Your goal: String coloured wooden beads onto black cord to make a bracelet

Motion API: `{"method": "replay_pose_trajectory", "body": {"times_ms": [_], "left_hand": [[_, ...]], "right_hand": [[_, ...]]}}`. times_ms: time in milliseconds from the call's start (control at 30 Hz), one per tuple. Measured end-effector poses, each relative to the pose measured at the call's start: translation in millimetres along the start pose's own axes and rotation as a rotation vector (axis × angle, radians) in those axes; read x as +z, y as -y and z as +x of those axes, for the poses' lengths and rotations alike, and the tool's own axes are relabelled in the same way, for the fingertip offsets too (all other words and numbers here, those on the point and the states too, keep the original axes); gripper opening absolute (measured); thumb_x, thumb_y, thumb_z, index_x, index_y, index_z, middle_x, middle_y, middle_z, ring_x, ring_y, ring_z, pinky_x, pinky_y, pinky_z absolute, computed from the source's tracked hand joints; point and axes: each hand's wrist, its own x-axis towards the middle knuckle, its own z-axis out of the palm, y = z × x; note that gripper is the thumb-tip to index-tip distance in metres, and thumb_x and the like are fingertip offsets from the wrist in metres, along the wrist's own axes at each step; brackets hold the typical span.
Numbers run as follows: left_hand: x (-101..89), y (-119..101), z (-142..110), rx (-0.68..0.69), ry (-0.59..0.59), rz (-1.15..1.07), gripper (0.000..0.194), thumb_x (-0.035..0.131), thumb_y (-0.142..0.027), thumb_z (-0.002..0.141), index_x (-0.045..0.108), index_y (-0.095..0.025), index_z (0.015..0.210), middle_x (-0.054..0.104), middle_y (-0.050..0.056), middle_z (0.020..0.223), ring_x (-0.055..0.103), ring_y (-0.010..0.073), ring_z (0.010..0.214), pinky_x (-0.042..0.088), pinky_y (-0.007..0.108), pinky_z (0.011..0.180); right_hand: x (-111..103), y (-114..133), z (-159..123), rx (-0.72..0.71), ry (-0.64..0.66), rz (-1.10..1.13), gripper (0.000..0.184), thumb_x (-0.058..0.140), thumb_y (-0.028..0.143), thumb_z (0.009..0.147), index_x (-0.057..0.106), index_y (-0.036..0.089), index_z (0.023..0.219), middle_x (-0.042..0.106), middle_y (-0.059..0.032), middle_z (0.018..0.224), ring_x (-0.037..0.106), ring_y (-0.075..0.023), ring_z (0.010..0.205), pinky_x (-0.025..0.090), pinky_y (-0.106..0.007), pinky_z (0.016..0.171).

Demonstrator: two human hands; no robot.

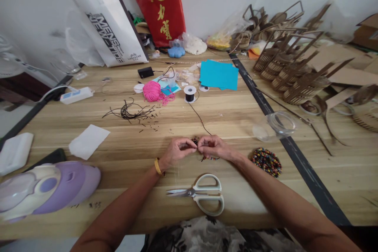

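My left hand, with a yellow band at its wrist, pinches thumb and finger together. Its fingertips almost meet those of my right hand, which is also closed in a pinch. Between and below them shows a strand of small multicoloured beads, partly hidden by the fingers. A thin black cord runs from a white spool down to my right hand; the exact spot that the fingertips grip is too small to see. Scissors with pale handles lie partly open below my hands. Coiled beads rest beside my right forearm.
Cut black cords and pink yarn lie ahead on the left, blue sheets farther back. A purple-and-white device stands at left, near white paper. Woven baskets crowd the right; a clear plastic ring lies nearer.
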Motion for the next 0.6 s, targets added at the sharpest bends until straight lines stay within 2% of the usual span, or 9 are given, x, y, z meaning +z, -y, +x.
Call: {"method": "replay_pose_trajectory", "body": {"times_ms": [367, 500, 600], "left_hand": [[2.0, -1.9, -0.7, -0.059, -0.003, -0.107, 0.024, 0.077, -0.03, 0.064, 0.066, -0.011, 0.074, 0.068, 0.005, 0.074, 0.062, 0.013, 0.069, 0.05, 0.024, 0.07], [0.7, -0.8, 0.0, -0.037, 0.008, -0.077, 0.027, 0.077, -0.034, 0.065, 0.066, -0.01, 0.071, 0.068, 0.005, 0.071, 0.061, 0.0129, 0.066, 0.048, 0.024, 0.067], [-0.5, -2.4, 0.7, 0.03, 0.024, -0.039, 0.024, 0.074, -0.034, 0.069, 0.067, -0.01, 0.071, 0.067, 0.006, 0.073, 0.06, 0.0136, 0.068, 0.046, 0.024, 0.066]], "right_hand": [[1.4, 1.7, 1.4, 0.036, 0.002, 0.019, 0.034, 0.076, 0.039, 0.07, 0.055, 0.013, 0.08, 0.058, 0.0042, 0.058, 0.056, -0.0067, 0.048, 0.043, -0.015, 0.043], [2.2, 2.4, 0.6, 0.022, -0.007, 0.01, 0.034, 0.075, 0.04, 0.071, 0.055, 0.013, 0.08, 0.056, 0.0048, 0.057, 0.053, -0.0058, 0.047, 0.043, -0.015, 0.043], [2.2, 2.5, 0.0, -0.007, -0.011, 0.017, 0.033, 0.071, 0.042, 0.075, 0.056, 0.013, 0.083, 0.053, 0.0061, 0.054, 0.048, -0.0043, 0.044, 0.041, -0.015, 0.041]]}}
